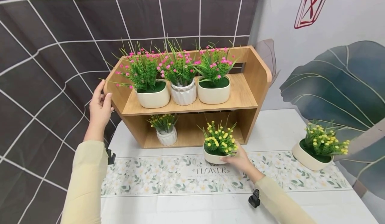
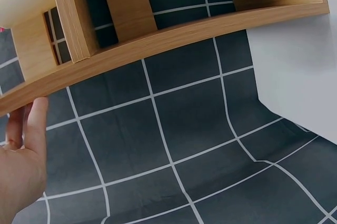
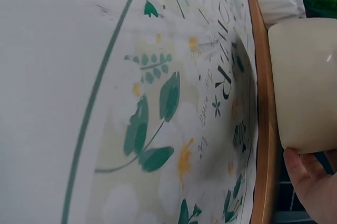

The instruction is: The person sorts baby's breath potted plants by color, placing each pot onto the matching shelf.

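Note:
A cream oval pot of yellow flowers [image 1: 217, 157] is in my right hand [image 1: 239, 158], thumb in front and fingers round its right end. It is held at the front of the lower shelf; the right wrist view shows the pot's smooth side [image 3: 305, 87] with the right fingertips [image 3: 296, 161] at its end. My left hand [image 1: 100, 108] rests its fingertips against the outer left side of the wooden shelf [image 1: 189, 110]. From the left wrist, the left hand [image 2: 23, 166] appears by the panel's edge, its fingers fairly straight.
On the upper shelf stand two cream pots [image 1: 153, 98] and a white pot [image 1: 184, 95], all with pink flowers. A white pot of yellow flowers [image 1: 167, 137] sits at the lower left. Another cream pot [image 1: 311, 160] stands far right on the table [image 1: 168, 210].

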Tool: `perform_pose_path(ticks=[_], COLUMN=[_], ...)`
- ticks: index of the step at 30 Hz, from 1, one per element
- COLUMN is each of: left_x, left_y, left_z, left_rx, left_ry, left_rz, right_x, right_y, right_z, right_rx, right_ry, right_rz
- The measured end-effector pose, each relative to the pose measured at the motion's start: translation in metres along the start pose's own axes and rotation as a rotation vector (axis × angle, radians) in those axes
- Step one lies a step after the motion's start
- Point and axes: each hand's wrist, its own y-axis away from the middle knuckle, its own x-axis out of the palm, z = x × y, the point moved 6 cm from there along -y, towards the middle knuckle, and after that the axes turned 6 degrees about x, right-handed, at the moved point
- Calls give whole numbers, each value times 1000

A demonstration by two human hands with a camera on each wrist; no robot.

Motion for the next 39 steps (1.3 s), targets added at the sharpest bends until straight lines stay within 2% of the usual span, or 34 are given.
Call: perform_pose_path(ticks=[7, 17, 24, 29, 39], left_x=[1, 1, 1, 0, 0], left_y=[0, 0, -1, -1, -2], left_z=[0, -1, 0, 1, 1], left_rx=[1, 1, 2, -8, -4], left_ry=[-15, -9, -31, -37, -35], left_rz=[-4, -8, -11, -16, -14], right_x=[10, 14, 18, 19, 24], right_y=[-12, -27, -35, -41, -44], right_z=[-4, -7, -5, -7, -3], right_rx=[54, 76, 19, 22, 10], right_ry=[5, 117, 109, 135, 94], right_rz=[17, -14, -30, -33, -30])
